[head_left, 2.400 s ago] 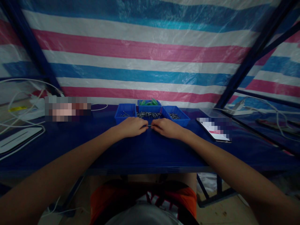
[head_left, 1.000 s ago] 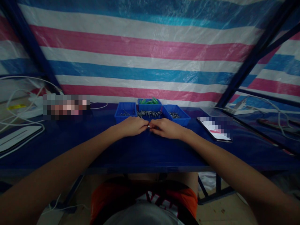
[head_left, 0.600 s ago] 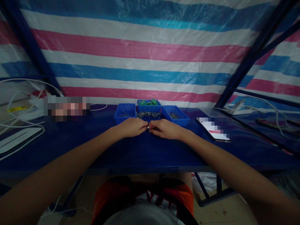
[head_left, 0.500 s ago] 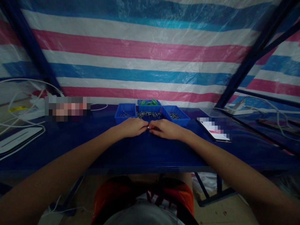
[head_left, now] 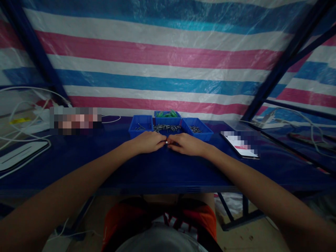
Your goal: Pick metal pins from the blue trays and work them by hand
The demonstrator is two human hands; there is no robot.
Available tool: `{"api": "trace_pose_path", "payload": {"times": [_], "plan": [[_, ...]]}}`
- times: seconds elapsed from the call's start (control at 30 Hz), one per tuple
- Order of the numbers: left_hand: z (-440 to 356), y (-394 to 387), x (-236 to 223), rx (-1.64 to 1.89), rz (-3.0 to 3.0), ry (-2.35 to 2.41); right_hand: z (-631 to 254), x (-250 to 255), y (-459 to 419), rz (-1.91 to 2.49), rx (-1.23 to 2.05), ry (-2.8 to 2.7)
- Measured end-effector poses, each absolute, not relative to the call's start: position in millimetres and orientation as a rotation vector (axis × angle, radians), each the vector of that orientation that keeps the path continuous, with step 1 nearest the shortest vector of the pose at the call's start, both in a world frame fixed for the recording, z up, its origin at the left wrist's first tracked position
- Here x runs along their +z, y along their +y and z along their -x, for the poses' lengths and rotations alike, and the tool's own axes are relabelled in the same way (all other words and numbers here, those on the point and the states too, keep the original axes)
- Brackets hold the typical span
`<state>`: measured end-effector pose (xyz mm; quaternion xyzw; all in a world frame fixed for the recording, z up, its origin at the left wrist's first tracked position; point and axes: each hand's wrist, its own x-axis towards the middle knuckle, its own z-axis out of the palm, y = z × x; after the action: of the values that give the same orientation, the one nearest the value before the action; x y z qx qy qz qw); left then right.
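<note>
One small pale-ended piece (head_left: pixel 166 142) sits where the fingertips of both hands meet, just on the near side of the loose pile of metal pieces (head_left: pixel 168 128); only its round end shows, so its full shape cannot be told. The right hand (head_left: pixel 185 144), nearer than the pile and toward its right, has its grip drawn nearly closed, apparently pinching the piece between thumb and forefinger. The left hand (head_left: pixel 149 142), toward the pile's left, has its fingers bent into a narrow pinch — whether it too has hold of the piece or merely touches it is hidden.

For something this small, a light pinch at the very tips should serve best, one hand steadying while the other makes the fine adjustment. Working low over the worktop (head_left: pixel 168 171) on the near side of the pile seems wise — a dropped piece would then be less likely to vanish among the others.

The blue left tray (head_left: pixel 135 133), with a few metal pieces in it, stands left of the pile; the right tray (head_left: pixel 207 133), more fully stocked, stands right of it; the rear tray (head_left: pixel 168 119), with green things (head_left: pixel 172 113), stands behind it. A phone (head_left: pixel 243 150) lies well apart to the pile's right.
</note>
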<state>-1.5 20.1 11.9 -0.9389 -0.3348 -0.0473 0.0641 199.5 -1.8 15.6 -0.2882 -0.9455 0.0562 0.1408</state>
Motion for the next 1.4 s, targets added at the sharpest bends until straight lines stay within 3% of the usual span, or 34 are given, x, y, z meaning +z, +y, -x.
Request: {"api": "trace_pose_path", "payload": {"times": [1.4], "plan": [[-4, 6, 20, -0.285, 2.860, -0.870, -202, 18, 0, 0.989, 0.007, -2.744]]}}
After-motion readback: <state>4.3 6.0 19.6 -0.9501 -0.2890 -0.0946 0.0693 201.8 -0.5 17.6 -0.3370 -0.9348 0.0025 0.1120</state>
